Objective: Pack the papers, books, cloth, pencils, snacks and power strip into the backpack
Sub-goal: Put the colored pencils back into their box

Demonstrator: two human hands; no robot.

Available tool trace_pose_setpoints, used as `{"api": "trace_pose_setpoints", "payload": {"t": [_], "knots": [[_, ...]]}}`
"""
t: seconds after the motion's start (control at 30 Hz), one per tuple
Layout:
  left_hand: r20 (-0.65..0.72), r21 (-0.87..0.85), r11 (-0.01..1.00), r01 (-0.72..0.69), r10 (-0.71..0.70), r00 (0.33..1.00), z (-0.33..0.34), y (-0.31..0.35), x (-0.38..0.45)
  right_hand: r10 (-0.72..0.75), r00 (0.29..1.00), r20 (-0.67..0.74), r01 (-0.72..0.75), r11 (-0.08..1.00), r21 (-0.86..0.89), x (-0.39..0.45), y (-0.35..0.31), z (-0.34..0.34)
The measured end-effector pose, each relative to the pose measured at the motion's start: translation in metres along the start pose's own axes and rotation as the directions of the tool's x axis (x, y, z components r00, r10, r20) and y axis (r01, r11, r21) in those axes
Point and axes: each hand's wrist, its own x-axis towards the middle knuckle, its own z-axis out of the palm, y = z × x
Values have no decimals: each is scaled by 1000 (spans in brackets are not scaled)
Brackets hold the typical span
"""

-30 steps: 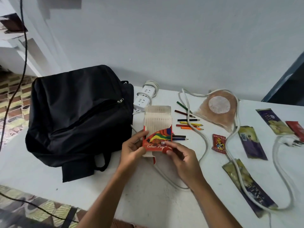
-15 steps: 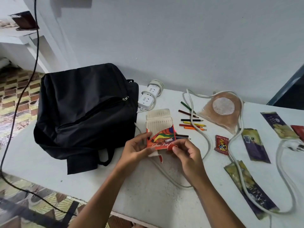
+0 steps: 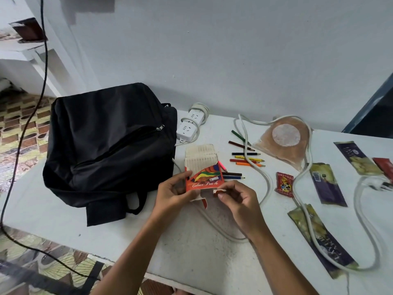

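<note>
A black backpack (image 3: 106,145) lies zipped on the white table (image 3: 191,241) at the left. My left hand (image 3: 176,192) grips the red colour pencil box (image 3: 203,175) by its lower left corner, its pale inner tray slid out at the top. My right hand (image 3: 236,196) pinches the box's bottom flap. Several loose colour pencils (image 3: 246,158) lie right of the box. The white power strip (image 3: 190,126) sits beside the backpack, its cord (image 3: 265,179) looping across the table. Snack packets (image 3: 327,184) lie at the right.
A clear bag of brown food with a round white label (image 3: 286,141) lies at the back. A small red sweet packet (image 3: 284,184) sits between cord loops. A black cable (image 3: 25,124) hangs at the left over patterned floor tiles. The wall stands close behind.
The box has dropped a little toward me and both hands shifted to its bottom end. My right fingers have opened the bottom flap. The camera has turned slightly left.
</note>
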Motion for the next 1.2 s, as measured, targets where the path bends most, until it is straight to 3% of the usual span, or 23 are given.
{"api": "trace_pose_setpoints", "payload": {"t": [0.2,0.57,0.97,1.2], "knots": [[-76,-29,999,-27,24,997,3,1,-1,2,1000,-24,-2,1000,-13,0,-1,0],[-68,-19,998,-57,56,996,4,0,-3,14,999,-37,-14,1000,-12,-1,-2,-1],[-34,136,982,-131,137,990,2,-7,-4,6,1000,-29,-6,1000,0,1,0,-1],[-63,94,980,-175,182,981,8,-6,-6,-4,1000,-20,3,999,-35,1,0,-1]]}}
